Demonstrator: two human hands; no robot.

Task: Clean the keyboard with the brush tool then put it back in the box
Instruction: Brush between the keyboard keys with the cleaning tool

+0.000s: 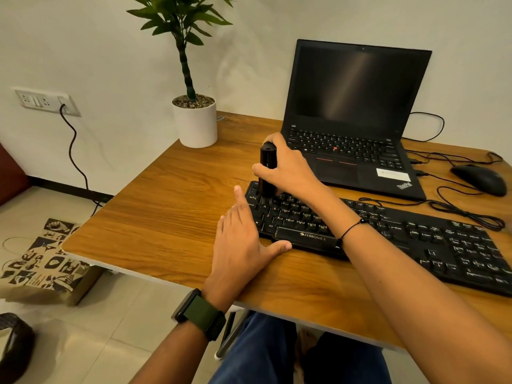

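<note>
A black Zebronics keyboard point(415, 239) lies across the wooden table point(166, 212). My right hand point(288, 167) grips a black upright brush tool point(267, 167), whose lower end stands on the keys at the keyboard's far left corner. My left hand point(243, 245) lies flat on the table against the keyboard's left end, fingers straight, thumb along the front edge near the spacebar. No box is in view.
An open black laptop point(357, 106) stands behind the keyboard, with a black mouse point(479, 178) and looped cables point(465, 212) to its right. A potted plant point(195, 120) stands at the table's far left corner. A patterned bag point(47, 261) lies on the floor.
</note>
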